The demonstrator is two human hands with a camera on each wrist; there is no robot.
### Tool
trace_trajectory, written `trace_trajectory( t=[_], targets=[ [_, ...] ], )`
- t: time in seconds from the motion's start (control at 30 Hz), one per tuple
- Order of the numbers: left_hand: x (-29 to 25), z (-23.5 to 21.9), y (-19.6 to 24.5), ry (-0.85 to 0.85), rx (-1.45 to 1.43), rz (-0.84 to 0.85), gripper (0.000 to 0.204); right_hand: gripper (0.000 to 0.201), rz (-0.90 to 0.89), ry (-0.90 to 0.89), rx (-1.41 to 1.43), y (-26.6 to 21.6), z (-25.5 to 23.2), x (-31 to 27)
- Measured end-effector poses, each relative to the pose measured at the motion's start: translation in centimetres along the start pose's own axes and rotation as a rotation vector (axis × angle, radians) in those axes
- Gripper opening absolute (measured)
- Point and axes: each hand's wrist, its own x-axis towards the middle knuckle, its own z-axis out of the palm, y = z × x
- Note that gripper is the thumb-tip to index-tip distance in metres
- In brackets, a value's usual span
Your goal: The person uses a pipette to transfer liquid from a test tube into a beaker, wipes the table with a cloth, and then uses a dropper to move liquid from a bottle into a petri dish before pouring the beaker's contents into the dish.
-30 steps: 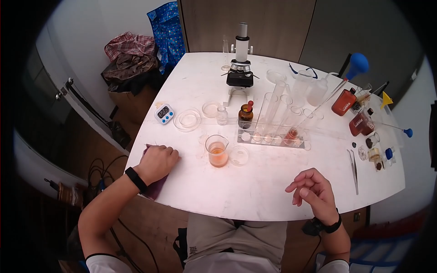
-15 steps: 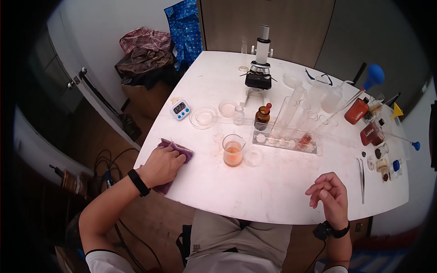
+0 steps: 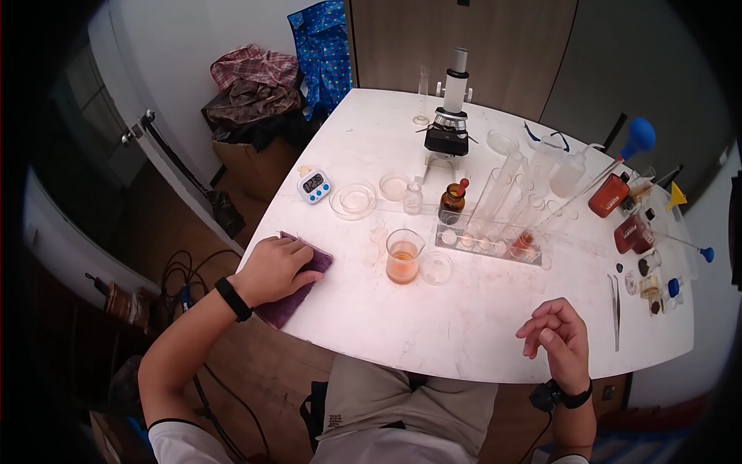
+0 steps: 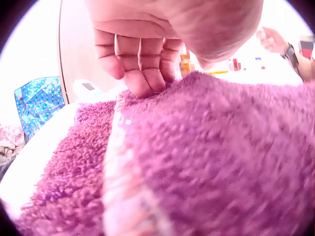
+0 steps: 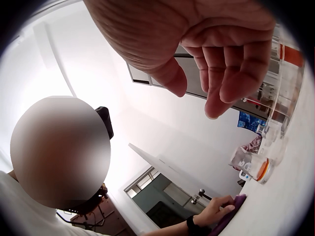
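A purple cloth [image 3: 292, 298] lies at the table's left front edge, with the left hand [image 3: 270, 271] resting on it. In the left wrist view the fingers [image 4: 142, 78] bend down and their tips touch the fuzzy cloth [image 4: 221, 147]. The right hand [image 3: 558, 340] is held near the front right edge, loosely curled, with nothing in it. A glass beaker [image 3: 403, 259] with orange liquid stands between the hands, beside a small clear dish [image 3: 437, 268]. The right wrist view also shows the beaker [image 5: 258, 168].
Behind the beaker are a test tube rack [image 3: 491, 245], an amber bottle [image 3: 451, 204], a microscope [image 3: 448, 131], a timer [image 3: 314, 187] and round dishes [image 3: 353, 201]. Tweezers [image 3: 616, 313], red-brown bottles [image 3: 609, 195] and small jars stand at the right.
The left hand has shifted on the cloth, more of which shows, and its thumb now sticks out to the side. The right hand's pose is nearly unchanged. The head view has turned left.
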Motion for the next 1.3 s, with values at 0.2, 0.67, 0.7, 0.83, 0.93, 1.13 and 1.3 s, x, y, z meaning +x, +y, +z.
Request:
trace_trajectory(
  t=[0.2,0.67,0.7,0.83,0.93,1.13,1.3],
  targets=[
    [-1.0,-1.9,0.9,0.16,-0.373,-0.44,0.03,0.025,-0.011,0.017,-0.001,0.6,0.1,0.2],
    [0.5,-1.8,2.0,0.041,-1.27,-0.695,0.065,0.026,0.023,0.088,0.095,3.9,0.2,-0.9],
    [0.6,-1.7,2.0,0.022,-0.821,-0.608,0.053,0.026,0.023,0.106,0.12,4.3,0.3,-1.0],
    [1.5,-2.2,3.1,-0.067,0.114,-0.291,0.032,0.024,0.015,0.176,0.121,5.8,0.3,-1.7],
    [0.6,0.8,2.2,-0.061,0.144,-0.242,0.023,0.025,0.014,0.219,0.141,6.6,0.6,-2.0],
    [1.2,2.0,-0.9,-0.102,0.182,-0.256,0.014,0.018,0.008,0.235,0.136,7.1,0.6,-2.3],
    [2.9,1.7,-0.2,-0.125,0.067,-0.204,0.015,0.017,0.011,0.232,0.12,7.6,0.3,-2.5]
  ],
)
